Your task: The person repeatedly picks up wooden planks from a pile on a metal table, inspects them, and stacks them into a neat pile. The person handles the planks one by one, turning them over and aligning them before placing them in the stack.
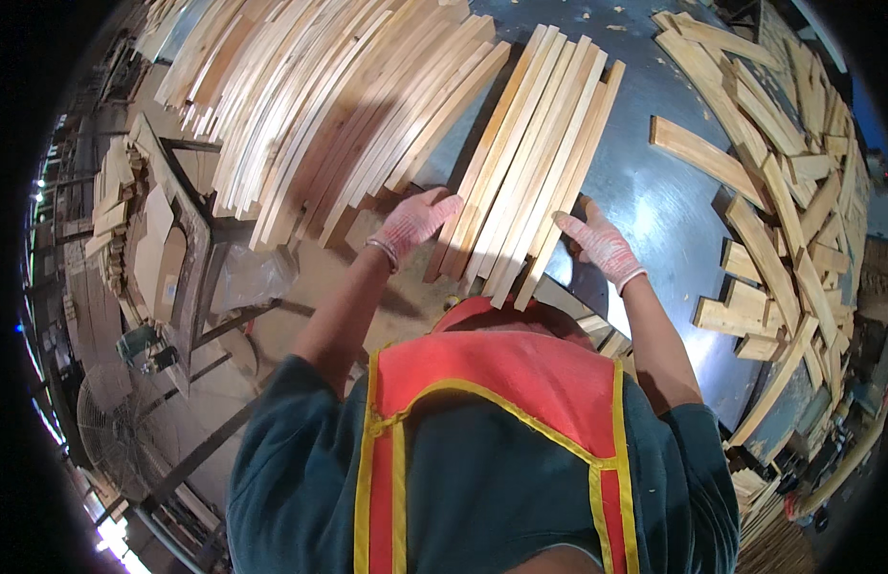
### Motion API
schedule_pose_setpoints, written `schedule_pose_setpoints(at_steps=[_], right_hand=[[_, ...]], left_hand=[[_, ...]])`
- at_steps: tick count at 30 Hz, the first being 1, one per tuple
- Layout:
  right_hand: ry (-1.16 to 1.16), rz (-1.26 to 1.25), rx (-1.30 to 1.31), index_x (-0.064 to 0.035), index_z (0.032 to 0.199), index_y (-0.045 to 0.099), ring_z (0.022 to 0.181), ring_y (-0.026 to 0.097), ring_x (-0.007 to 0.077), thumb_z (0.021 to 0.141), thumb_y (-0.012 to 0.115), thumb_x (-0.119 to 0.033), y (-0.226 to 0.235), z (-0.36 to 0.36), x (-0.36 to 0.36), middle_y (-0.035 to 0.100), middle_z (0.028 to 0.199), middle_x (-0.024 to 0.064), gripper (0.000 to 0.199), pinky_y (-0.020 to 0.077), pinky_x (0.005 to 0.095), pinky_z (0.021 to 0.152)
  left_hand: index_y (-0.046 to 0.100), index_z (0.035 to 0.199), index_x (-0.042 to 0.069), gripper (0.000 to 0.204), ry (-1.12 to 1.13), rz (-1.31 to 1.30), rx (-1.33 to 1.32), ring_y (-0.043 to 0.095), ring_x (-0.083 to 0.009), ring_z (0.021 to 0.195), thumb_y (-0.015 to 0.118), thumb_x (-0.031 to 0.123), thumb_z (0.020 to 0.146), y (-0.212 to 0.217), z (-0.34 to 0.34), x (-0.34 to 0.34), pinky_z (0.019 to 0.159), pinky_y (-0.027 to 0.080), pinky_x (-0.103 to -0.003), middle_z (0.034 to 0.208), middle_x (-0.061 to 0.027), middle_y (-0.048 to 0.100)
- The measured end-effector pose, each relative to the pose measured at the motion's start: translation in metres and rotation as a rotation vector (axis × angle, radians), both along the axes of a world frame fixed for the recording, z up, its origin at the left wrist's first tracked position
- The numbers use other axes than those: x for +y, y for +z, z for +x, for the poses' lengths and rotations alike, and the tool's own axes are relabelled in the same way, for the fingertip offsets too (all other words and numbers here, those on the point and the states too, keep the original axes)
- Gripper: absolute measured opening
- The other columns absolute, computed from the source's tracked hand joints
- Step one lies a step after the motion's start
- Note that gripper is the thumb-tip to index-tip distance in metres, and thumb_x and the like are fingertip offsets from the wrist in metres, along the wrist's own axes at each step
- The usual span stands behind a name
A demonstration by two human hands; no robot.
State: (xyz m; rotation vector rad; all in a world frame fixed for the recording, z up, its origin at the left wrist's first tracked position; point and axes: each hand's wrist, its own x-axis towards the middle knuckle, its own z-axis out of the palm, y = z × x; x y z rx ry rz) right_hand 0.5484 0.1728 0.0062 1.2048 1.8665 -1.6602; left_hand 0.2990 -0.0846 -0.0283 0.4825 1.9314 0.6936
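Observation:
A bundle of long pale wooden slats (535, 153) lies side by side on a shiny blue-grey metal table (654, 201), its near ends overhanging the table edge. My left hand (412, 222), in a pinkish knit glove, presses flat against the bundle's left side near the near end. My right hand (599, 244), gloved the same, rests against the bundle's right edge with its fingers spread. Both hands squeeze the slats between them rather than closing around any one.
A large fanned stack of long slats (320, 105) covers the table's left part. Short wooden offcuts (779, 191) lie piled along the right side. More wood stacks (128, 210) and a floor fan (119, 430) stand at the left below.

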Motion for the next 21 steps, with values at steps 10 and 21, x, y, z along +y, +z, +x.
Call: schedule_pose_setpoints(at_steps=[10, 21], right_hand=[[-0.073, -0.117, 0.205, 0.0009, 0.16, 0.037, 0.068, 0.052, 0.0117, 0.095, 0.078, -0.049, -0.053, -0.01, 0.017, 0.06, 0.085, 0.0021, 0.091, 0.046, 0.0294, 0.06], [-0.189, -0.164, 0.294, 0.0017, 0.147, 0.051, 0.063, 0.051, 0.0109, 0.096, 0.072, -0.034, -0.023, -0.017, 0.003, 0.06, 0.081, 0.0003, 0.066, 0.0417, 0.028, 0.057]], left_hand=[[0.065, 0.114, 0.007, 0.042, 0.995, 0.2, -0.846, 0.065, -0.0226, 0.102, 0.079, 0.041, 0.093, 0.002, 0.156, -0.08, 0.092, 0.057, -0.042, 0.106, -0.0058, 0.067], [0.047, 0.156, 0.004, 0.086, 0.751, 0.588, -1.165, 0.061, -0.0302, 0.131, 0.069, 0.063, 0.097, 0.101, 0.094, -0.075, 0.111, 0.047, -0.047, 0.139, -0.0158, 0.067]])
